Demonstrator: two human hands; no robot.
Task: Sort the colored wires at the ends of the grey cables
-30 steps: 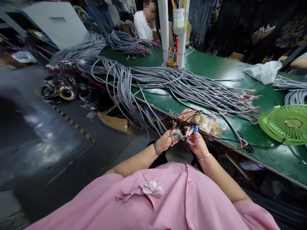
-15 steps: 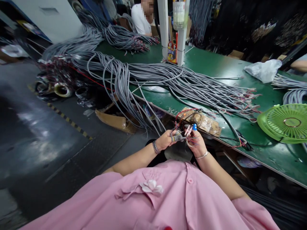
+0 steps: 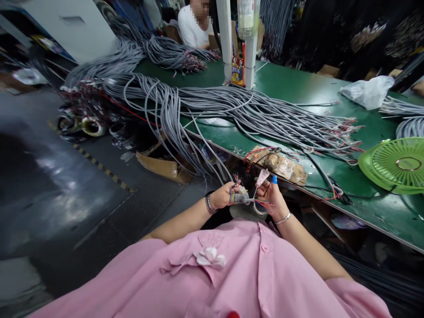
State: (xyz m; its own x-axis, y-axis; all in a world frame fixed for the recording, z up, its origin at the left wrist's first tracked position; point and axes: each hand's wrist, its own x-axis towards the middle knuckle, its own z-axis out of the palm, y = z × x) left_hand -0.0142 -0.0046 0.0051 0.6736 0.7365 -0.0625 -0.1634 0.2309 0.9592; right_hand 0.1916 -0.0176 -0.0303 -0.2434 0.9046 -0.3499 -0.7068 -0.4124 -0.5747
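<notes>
My left hand is closed around the end of a grey cable whose thin coloured wires fan out toward my right hand. My right hand pinches those fine wires, with a pinkish tape wrap and a blue cap on its raised fingertips. Both hands are held close together just below the near edge of the green table, above my lap. A small roll of tape sits under my right hand.
A large bundle of grey cables lies across the table and hangs off its left edge. A taped brown block, a green fan grille, a white post and a plastic bag stand on it. Another person sits at the far end.
My hands moved a little lower and left, toward my body. My right hand has drawn a thin wire out from the cable end. The view shifted slightly.
</notes>
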